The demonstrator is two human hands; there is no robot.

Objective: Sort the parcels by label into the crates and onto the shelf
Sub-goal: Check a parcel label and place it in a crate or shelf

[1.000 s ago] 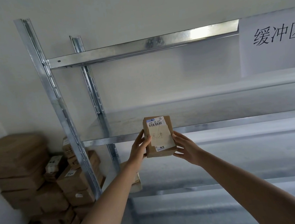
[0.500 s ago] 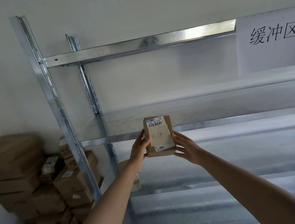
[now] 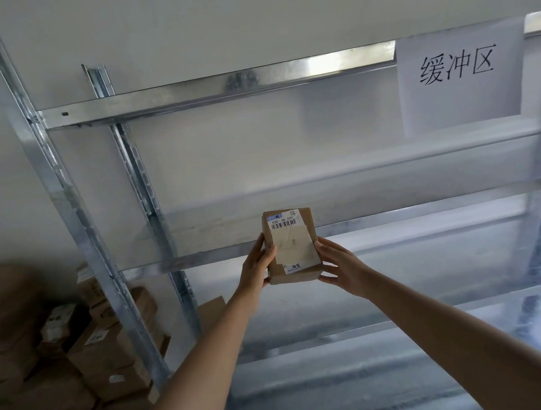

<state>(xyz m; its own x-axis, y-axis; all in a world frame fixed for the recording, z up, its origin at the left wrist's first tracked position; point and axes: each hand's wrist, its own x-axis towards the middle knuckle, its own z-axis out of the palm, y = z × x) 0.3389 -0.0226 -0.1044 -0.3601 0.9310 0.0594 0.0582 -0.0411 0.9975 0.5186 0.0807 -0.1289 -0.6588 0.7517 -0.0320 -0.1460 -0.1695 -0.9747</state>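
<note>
Before the metal shelf, a small brown parcel is held upright between both hands, label facing the viewer. Left hand grips its left edge, thumb curled onto the front; right hand clasps its right edge with fingers spread. Handwriting on the label is too faint to read. Stacked cardboard boxes stand at lower left; a paper sign hangs from the upper rail.

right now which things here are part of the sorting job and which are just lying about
Part of the job: parcel, held by left hand and right hand; shelf; paper sign.

Lying about: stacked boxes left of the rack.
</note>
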